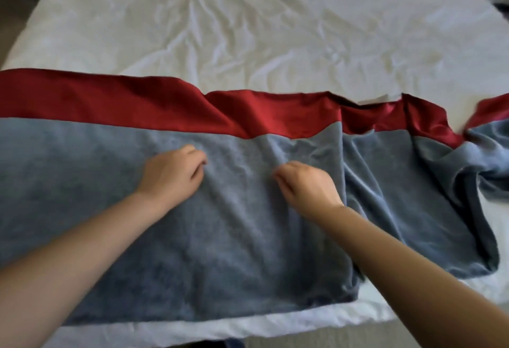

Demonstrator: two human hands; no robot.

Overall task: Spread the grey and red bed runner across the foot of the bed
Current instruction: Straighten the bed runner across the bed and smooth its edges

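Both yr hands, L [172, 172] & R [305, 185], pinch grey pile of runner [110, 182], fingers curled. Risk: pull unevenly & bunched R end [454, 182] stays rucked, red band [110, 99] skews.

Grey and red bed runner [110, 182] lies across the bed [275, 31], right end rumpled.

The runner [192, 223] lies across the bed [275, 31] before me, my hands [172, 174] side by side on it.
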